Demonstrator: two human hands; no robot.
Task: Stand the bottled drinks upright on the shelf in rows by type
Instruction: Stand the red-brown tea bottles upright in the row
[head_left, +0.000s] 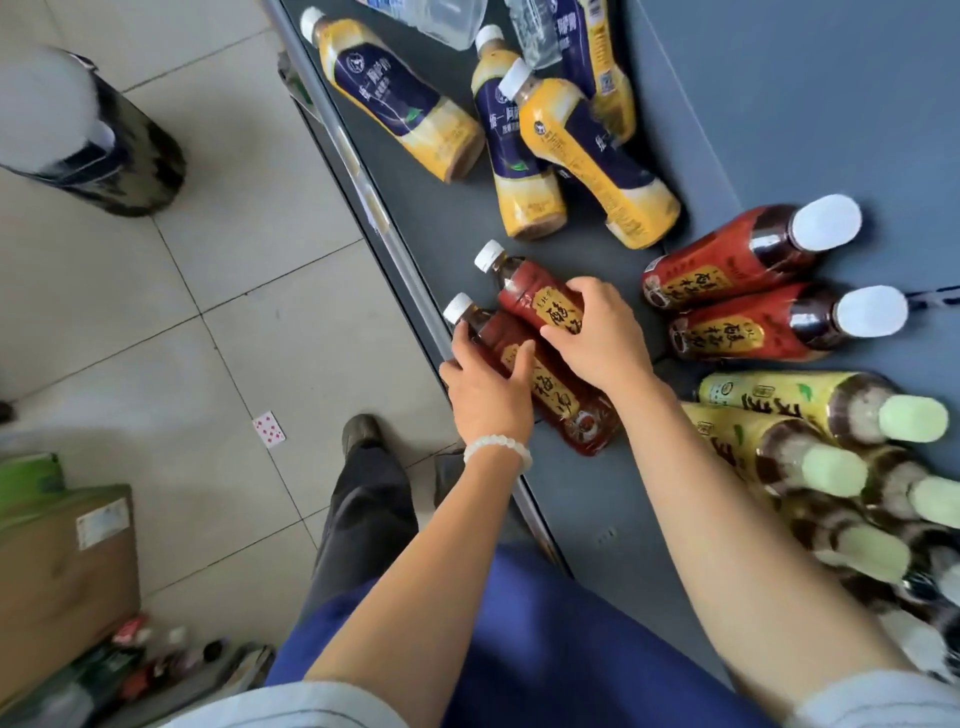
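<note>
Two red-labelled tea bottles lie on their sides, touching, at the near left edge of the grey shelf (597, 499), caps pointing left over the lip. The left hand (488, 395) curls around the nearer lying red tea bottle (550, 389) just below its neck; the right hand (597, 332) curls its fingers over the label of the farther lying red tea bottle (524, 291). Both grips look closed on the bottles, neither yet lifted.

The step in hand seems to be picking up this pair. Next, each needs turning cap-up and setting beside the two upright red tea bottles (753, 291) to the right, extending that row. Farther back, yellow-and-navy bottles (545, 145) and clear water bottles (457, 21) lie unsorted; green-capped bottles (810, 441) stand upright at near right.
</note>
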